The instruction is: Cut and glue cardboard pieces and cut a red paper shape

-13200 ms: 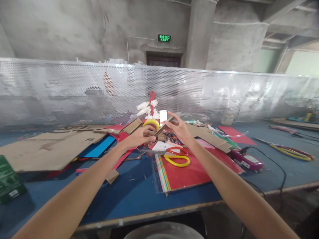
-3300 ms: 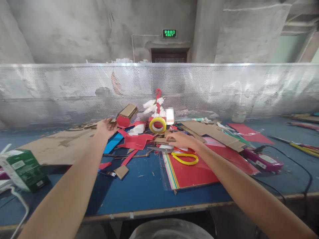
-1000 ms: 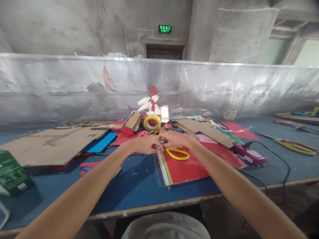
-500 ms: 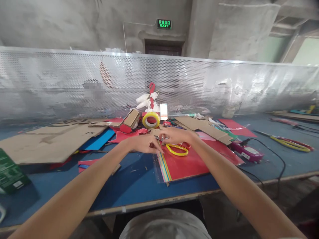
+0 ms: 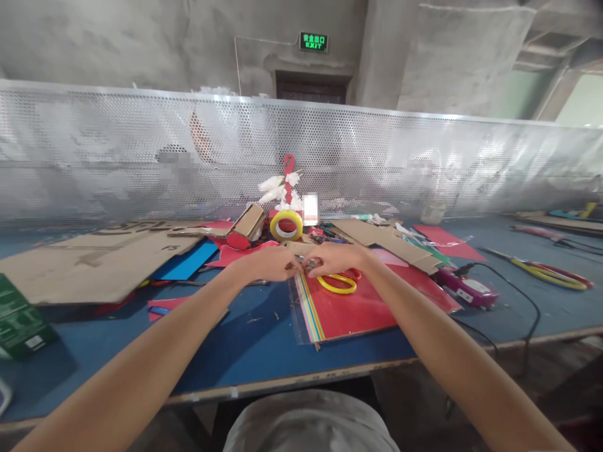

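My left hand (image 5: 273, 262) and my right hand (image 5: 334, 258) are close together over the middle of the table, fingertips almost meeting. The fingers of both are bent into a pinch; whatever is between them is too small or hidden to make out. Just below my right hand lie scissors (image 5: 338, 286) with yellow and red handles, blades largely covered by the hands. They rest on a plastic-sleeved pack of red paper (image 5: 367, 307) with striped coloured edges. Behind the hands a yellow roll of tape (image 5: 274, 227) stands on edge. Left of it sits a folded cardboard tube (image 5: 247, 225) with a red end.
A large cardboard sheet (image 5: 94, 263) and blue card (image 5: 188, 267) lie left. Cardboard strips (image 5: 391, 242), a purple device (image 5: 468, 289) with a cable and long-bladed scissors (image 5: 546, 270) are right. A phone (image 5: 310, 210) and white-flowered red ornament (image 5: 288, 182) stand behind.
Earlier both hands held a narrow cardboard piece; then the left reached out beside the cardboard tube, which now sits lower. Over the last second the hands stay together, fingers shifting slightly.
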Action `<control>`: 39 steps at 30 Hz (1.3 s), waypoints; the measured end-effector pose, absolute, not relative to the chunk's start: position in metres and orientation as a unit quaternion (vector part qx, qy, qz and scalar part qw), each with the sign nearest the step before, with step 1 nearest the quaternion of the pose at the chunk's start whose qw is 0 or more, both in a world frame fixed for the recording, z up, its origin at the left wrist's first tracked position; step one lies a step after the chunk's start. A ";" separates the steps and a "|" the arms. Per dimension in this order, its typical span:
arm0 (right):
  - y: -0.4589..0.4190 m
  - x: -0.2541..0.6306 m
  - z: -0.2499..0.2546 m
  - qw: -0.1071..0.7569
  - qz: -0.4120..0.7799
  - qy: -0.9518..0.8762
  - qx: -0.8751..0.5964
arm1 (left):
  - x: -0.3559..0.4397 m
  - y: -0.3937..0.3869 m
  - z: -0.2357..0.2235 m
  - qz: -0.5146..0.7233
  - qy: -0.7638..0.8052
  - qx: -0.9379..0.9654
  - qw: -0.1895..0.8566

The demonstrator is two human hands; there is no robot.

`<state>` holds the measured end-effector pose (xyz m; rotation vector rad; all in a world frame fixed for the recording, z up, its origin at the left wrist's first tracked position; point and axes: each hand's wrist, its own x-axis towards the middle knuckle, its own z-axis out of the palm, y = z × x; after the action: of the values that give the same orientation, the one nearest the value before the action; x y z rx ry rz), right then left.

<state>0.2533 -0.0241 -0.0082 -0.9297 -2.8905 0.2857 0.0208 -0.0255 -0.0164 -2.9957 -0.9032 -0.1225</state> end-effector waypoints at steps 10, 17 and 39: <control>-0.037 0.241 -0.002 0.009 0.058 -0.943 -0.328 | 0.019 -0.018 -0.027 -0.062 -0.307 -0.949 -0.013; -0.028 0.252 -0.009 0.031 0.013 -0.919 -0.393 | 0.020 -0.008 -0.038 -0.071 -0.325 -0.942 -0.046; -0.029 0.244 -0.010 -0.027 -0.010 -0.917 -0.397 | 0.022 0.002 -0.043 -0.117 -0.372 -0.905 -0.171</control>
<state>0.2440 -0.0294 -0.0096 -1.2688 -2.9317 -0.0334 0.0223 0.0015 -0.0435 -3.1997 -1.3168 -0.4145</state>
